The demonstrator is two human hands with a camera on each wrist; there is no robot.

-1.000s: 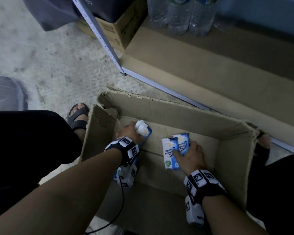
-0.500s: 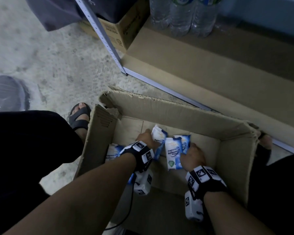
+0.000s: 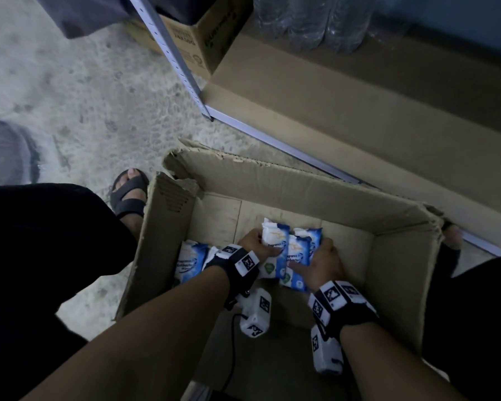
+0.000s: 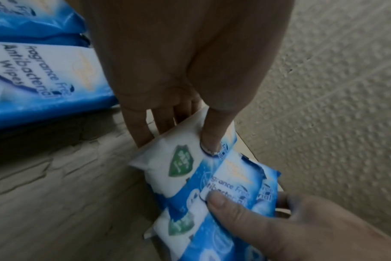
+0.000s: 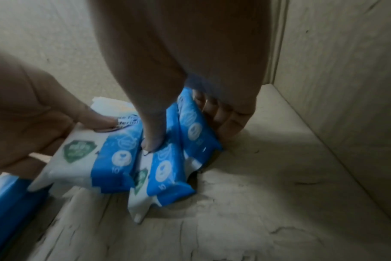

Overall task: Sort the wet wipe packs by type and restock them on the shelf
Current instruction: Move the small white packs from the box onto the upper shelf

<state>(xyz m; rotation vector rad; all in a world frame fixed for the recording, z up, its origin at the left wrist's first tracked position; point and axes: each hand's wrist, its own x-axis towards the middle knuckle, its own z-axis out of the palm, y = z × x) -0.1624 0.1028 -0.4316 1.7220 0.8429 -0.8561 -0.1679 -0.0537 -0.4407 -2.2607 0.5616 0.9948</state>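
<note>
Blue-and-white wet wipe packs lie inside an open cardboard box [image 3: 272, 186] on the floor. My left hand [image 3: 256, 241] pinches one pack [image 3: 274, 244], thumb on its face [image 4: 210, 141] and fingers behind it. My right hand [image 3: 323, 260] grips two overlapping packs [image 3: 300, 256], thumb on top [image 5: 154, 137] and fingers curled behind [image 5: 225, 120]. The left pack [image 5: 85, 159] is pressed against the right hand's pair [image 5: 167, 167]. More of the same packs [image 3: 190, 261] lie at the box's left side, partly hidden by my left wrist.
The bottom shelf [image 3: 330, 117], lined with cardboard, runs just beyond the box; water bottles [image 3: 315, 21] stand at its back. A metal upright [image 3: 174, 59] and a brown carton [image 3: 203, 39] stand at its left. My sandalled feet [image 3: 129, 192] flank the box.
My left hand has carried its pack to the right, from the box's left side up against the two packs in my right hand. The right hand has barely moved.
</note>
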